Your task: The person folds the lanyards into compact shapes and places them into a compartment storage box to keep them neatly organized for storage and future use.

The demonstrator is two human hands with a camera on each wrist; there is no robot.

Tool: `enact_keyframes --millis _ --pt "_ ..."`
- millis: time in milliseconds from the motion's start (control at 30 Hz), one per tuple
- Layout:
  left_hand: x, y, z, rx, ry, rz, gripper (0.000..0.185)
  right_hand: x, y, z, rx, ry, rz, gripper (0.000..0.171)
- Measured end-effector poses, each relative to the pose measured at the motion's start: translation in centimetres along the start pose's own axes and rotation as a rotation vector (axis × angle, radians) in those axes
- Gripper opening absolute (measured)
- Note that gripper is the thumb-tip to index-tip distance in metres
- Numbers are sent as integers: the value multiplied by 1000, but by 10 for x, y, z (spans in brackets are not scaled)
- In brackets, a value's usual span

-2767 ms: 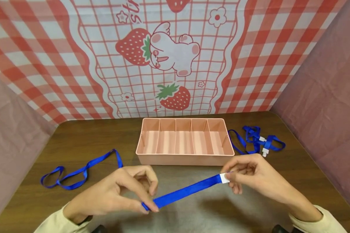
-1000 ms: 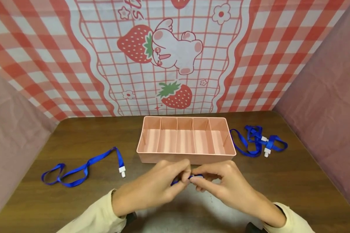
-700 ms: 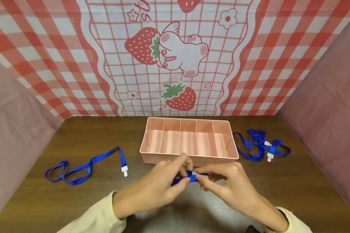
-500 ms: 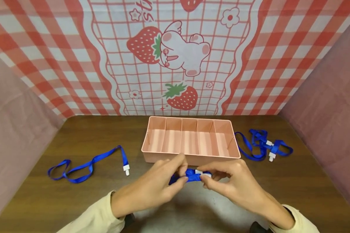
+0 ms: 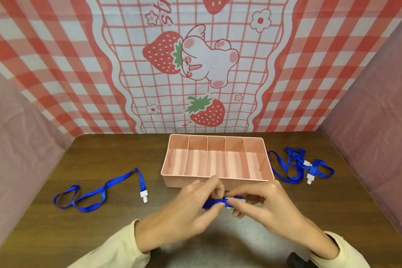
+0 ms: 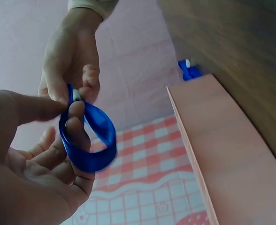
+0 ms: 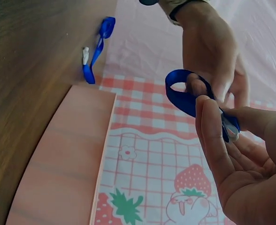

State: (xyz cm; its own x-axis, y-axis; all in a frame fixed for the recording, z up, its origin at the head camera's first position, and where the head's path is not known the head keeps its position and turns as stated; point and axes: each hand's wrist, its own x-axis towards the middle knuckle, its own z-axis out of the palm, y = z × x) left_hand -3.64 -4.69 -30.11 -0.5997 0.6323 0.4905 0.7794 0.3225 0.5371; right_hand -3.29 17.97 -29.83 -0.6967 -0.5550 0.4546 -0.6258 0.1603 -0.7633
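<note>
**Blue lanyard (image 5: 215, 203) held as a loop between two hands, just in front of a pink divided organizer box (image 5: 184, 181)**

The left hand (image 5: 187, 214) has its fingertips inside the loop and its thumb against the outside, pinching the ribbon; its grip is closed on the lanyard. This probably gives the soft band a core to bend around, so that it keeps a round shape. The right hand (image 5: 271, 208) also grips the lanyard, pinching it where the white clip (image 7: 230, 126) shows, which likely keeps the stiff end steady against the ribbon. The held lanyard is above the table (image 5: 50, 230), at the near side of the box.

The box stands centrally beyond the hands, seemingly so that either one can reach it. A second lanyard (image 5: 111, 182) lies loosely curved on the left, well apart from the box, its white clip end (image 5: 144, 194) turned toward the person. On the right, a tangle of blue lanyards (image 5: 300, 169) lies just beside the box; whether its outer strap touches the wall cannot be told. Both sets seem placed to leave the middle free for handling.

Counted: two hands; one box with five compartments; one lanyard held; one lanyard on the left with one clip; one tangle on the right with two white clips visible, suggesting two lanyards, though the overlapping straps hide the exact number.
</note>
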Motion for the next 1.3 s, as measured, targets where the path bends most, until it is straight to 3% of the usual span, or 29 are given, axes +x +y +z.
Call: enact_keyframes --millis 133,267,400,633,767,967,1167,1300 --pt "-4 -4 -6 105 12 23 32 -2 -3 -9 17 1 20 21" --pt "-8 -9 -11 211 26 97 27 -6 -8 -19 32 -34 75 22" --pt "-12 -12 -15 208 51 130 15 -10 -11 -26 43 -73 124 23" --pt "-18 -10 -23 164 37 149 14 -15 -8 -32 45 -134 138 27" --pt "-21 -7 -22 102 0 122 15 -19 -4 -32 33 -161 81 26" --pt "-21 -4 -18 -94 -59 86 21 -20 -3 -30 21 -184 27 25" --pt "-18 -5 -19 -291 -73 73 11 -21 -6 -32 20 -176 4 27" --pt "-19 -3 -21 -473 -165 92 12 -23 -5 -31 48 -203 -35 30"
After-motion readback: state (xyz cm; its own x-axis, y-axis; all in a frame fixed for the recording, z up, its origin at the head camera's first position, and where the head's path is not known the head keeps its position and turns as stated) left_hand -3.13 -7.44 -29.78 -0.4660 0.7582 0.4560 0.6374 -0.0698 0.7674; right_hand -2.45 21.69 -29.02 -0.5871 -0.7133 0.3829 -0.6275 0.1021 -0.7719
